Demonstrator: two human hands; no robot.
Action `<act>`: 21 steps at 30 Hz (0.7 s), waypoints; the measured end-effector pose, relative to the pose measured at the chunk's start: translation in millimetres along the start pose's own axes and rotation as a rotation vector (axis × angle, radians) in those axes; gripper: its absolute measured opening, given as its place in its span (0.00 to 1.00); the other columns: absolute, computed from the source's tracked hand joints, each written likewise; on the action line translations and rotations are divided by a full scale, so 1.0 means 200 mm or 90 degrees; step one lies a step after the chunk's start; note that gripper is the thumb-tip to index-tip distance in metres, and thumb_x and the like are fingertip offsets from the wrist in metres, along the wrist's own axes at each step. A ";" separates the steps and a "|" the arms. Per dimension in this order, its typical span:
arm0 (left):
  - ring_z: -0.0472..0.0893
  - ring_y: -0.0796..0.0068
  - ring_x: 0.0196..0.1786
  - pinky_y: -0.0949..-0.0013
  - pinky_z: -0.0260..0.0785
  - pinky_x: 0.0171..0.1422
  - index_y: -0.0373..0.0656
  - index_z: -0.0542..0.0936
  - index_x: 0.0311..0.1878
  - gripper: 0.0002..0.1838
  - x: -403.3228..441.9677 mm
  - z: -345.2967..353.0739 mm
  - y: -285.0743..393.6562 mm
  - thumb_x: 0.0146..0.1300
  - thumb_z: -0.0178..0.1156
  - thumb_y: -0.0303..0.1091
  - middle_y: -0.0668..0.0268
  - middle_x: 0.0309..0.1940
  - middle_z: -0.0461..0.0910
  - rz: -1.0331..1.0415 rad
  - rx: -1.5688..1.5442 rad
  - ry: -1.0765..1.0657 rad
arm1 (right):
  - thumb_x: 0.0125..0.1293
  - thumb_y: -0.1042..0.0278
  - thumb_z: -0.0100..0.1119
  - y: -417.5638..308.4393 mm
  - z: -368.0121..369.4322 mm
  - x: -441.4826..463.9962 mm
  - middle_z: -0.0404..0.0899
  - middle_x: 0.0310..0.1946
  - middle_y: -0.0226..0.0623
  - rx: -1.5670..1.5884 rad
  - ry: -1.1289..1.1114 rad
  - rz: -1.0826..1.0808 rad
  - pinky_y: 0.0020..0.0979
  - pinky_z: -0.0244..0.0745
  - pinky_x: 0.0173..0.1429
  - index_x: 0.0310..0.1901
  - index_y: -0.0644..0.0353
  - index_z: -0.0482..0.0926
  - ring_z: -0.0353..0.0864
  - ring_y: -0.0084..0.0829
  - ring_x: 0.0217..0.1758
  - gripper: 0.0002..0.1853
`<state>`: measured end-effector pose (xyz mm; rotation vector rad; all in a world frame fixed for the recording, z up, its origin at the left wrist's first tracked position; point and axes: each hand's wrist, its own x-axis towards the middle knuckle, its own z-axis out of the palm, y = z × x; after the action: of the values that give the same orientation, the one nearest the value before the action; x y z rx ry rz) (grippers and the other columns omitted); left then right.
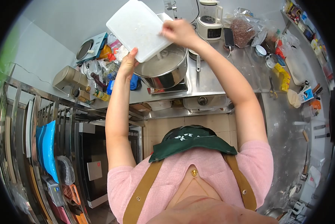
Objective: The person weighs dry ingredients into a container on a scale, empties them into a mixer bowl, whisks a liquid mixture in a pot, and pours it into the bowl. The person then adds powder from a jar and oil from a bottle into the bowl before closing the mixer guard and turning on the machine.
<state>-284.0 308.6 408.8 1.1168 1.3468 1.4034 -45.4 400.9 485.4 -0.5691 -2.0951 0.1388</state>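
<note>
A white plastic container (139,28) is held tilted above a large steel pot (167,80), covering the pot's rim from about 10 to 12 o'clock. The left hand (128,67) has its grip closed on the container's lower corner, at the 6 o'clock end, with the thumb pressed against the flat face. The right hand (179,33) is at the container's 3 o'clock edge, fingers bent; it is blurred, so I cannot tell whether its grip is closed on the plastic. Pale, cloudy contents show inside the pot, which stands on a cooker (171,89) on the steel tabletop (216,80).

Taking the pot as the centre of the clock, a small pan (193,56) with its handle pointing to 6 sits just beside it at 3 o'clock. A blender (209,24), a phone (229,37) and a clear bag of reddish-brown contents (244,31) lie towards 2, the bag farthest off. A scale (94,46) with a round dish is at 9, and bottles (100,94) are near 8 o'clock
</note>
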 end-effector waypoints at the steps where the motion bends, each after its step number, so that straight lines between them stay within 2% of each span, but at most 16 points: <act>1: 0.63 0.67 0.66 0.58 0.51 0.66 0.45 0.58 0.68 0.52 -0.01 0.00 0.00 0.46 0.62 0.69 0.63 0.63 0.66 -0.010 -0.005 0.002 | 0.53 0.52 0.63 0.01 0.02 -0.03 0.80 0.21 0.36 0.071 -0.061 0.027 0.38 0.75 0.34 0.30 0.55 0.80 0.81 0.39 0.26 0.14; 3: 0.62 0.68 0.66 0.59 0.51 0.65 0.46 0.58 0.68 0.52 -0.03 0.02 0.02 0.45 0.63 0.69 0.63 0.63 0.66 0.001 -0.036 0.009 | 0.54 0.54 0.63 0.01 -0.01 0.01 0.80 0.22 0.38 0.036 -0.002 0.006 0.39 0.75 0.34 0.30 0.55 0.80 0.81 0.41 0.28 0.13; 6: 0.63 0.68 0.65 0.60 0.50 0.65 0.47 0.59 0.68 0.53 -0.04 0.02 -0.01 0.44 0.63 0.69 0.65 0.62 0.66 -0.001 -0.047 0.024 | 0.54 0.56 0.62 -0.09 -0.13 0.08 0.80 0.22 0.39 0.188 0.160 0.055 0.40 0.75 0.34 0.29 0.55 0.79 0.82 0.42 0.30 0.11; 9: 0.62 0.69 0.65 0.61 0.50 0.65 0.48 0.59 0.68 0.53 -0.04 -0.02 -0.07 0.43 0.64 0.69 0.65 0.63 0.66 -0.017 -0.016 0.054 | 0.57 0.58 0.62 -0.08 0.02 -0.02 0.78 0.21 0.38 -0.009 -0.055 -0.051 0.34 0.72 0.31 0.27 0.58 0.77 0.79 0.37 0.25 0.12; 10: 0.62 0.69 0.65 0.61 0.50 0.65 0.48 0.59 0.68 0.53 -0.03 -0.02 -0.07 0.43 0.64 0.69 0.65 0.63 0.65 -0.019 -0.005 0.067 | 0.56 0.61 0.63 -0.09 0.00 -0.02 0.77 0.19 0.36 -0.022 -0.045 -0.065 0.34 0.72 0.31 0.26 0.57 0.76 0.80 0.34 0.25 0.10; 13: 0.60 0.67 0.68 0.60 0.48 0.68 0.46 0.58 0.68 0.52 -0.11 0.06 -0.05 0.46 0.63 0.68 0.63 0.65 0.63 0.013 -0.073 0.060 | 0.55 0.62 0.64 -0.16 -0.10 0.04 0.79 0.24 0.35 0.051 0.184 -0.022 0.35 0.72 0.30 0.30 0.57 0.77 0.81 0.34 0.27 0.09; 14: 0.59 0.66 0.68 0.62 0.47 0.69 0.42 0.58 0.68 0.51 -0.09 0.06 -0.07 0.48 0.63 0.66 0.60 0.65 0.63 0.037 -0.094 0.062 | 0.55 0.61 0.63 -0.16 -0.13 0.06 0.79 0.42 0.38 0.020 0.289 -0.090 0.36 0.74 0.40 0.40 0.56 0.77 0.81 0.38 0.41 0.13; 16: 0.58 0.64 0.69 0.64 0.44 0.72 0.33 0.59 0.66 0.49 -0.08 0.05 -0.12 0.52 0.63 0.61 0.56 0.65 0.62 0.072 -0.129 0.058 | 0.56 0.61 0.63 -0.11 0.00 0.04 0.73 0.53 0.39 -0.117 0.183 -0.239 0.38 0.73 0.49 0.50 0.55 0.74 0.76 0.41 0.51 0.20; 17: 0.58 0.63 0.69 0.64 0.44 0.72 0.33 0.59 0.66 0.49 -0.10 0.06 -0.15 0.52 0.63 0.61 0.56 0.66 0.62 0.063 -0.143 0.052 | 0.57 0.61 0.62 -0.07 0.08 0.00 0.69 0.59 0.39 -0.188 0.126 -0.312 0.38 0.72 0.53 0.55 0.54 0.72 0.74 0.43 0.55 0.23; 18: 0.58 0.63 0.69 0.64 0.43 0.73 0.33 0.58 0.66 0.49 -0.11 0.07 -0.15 0.53 0.63 0.60 0.56 0.66 0.62 0.062 -0.159 0.043 | 0.56 0.57 0.62 -0.11 0.11 -0.05 0.62 0.64 0.40 -0.115 -0.002 -0.287 0.44 0.66 0.61 0.57 0.54 0.72 0.65 0.44 0.64 0.27; 19: 0.58 0.63 0.69 0.64 0.43 0.73 0.33 0.58 0.67 0.48 -0.08 0.09 -0.14 0.53 0.63 0.60 0.56 0.66 0.61 0.070 -0.175 0.030 | 0.56 0.56 0.62 -0.10 0.09 -0.03 0.62 0.65 0.40 -0.121 0.041 -0.285 0.44 0.64 0.62 0.58 0.54 0.72 0.65 0.44 0.65 0.27; 20: 0.57 0.63 0.70 0.60 0.44 0.74 0.42 0.54 0.69 0.49 -0.08 0.10 -0.13 0.52 0.61 0.62 0.62 0.68 0.59 0.054 -0.178 0.002 | 0.57 0.56 0.61 -0.09 0.05 0.00 0.61 0.65 0.40 -0.130 0.086 -0.284 0.44 0.63 0.64 0.58 0.54 0.72 0.64 0.45 0.65 0.27; 21: 0.58 0.63 0.70 0.60 0.45 0.73 0.42 0.54 0.69 0.48 -0.07 0.12 -0.13 0.53 0.61 0.62 0.62 0.67 0.59 0.095 -0.184 0.015 | 0.58 0.56 0.61 -0.12 -0.03 0.04 0.61 0.66 0.40 -0.140 0.131 -0.280 0.44 0.62 0.66 0.59 0.53 0.72 0.63 0.46 0.66 0.27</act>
<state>-257.6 300.4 382.1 1.0240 1.0521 1.6640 -51.7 382.0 502.2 -0.2252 -1.9930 -0.3897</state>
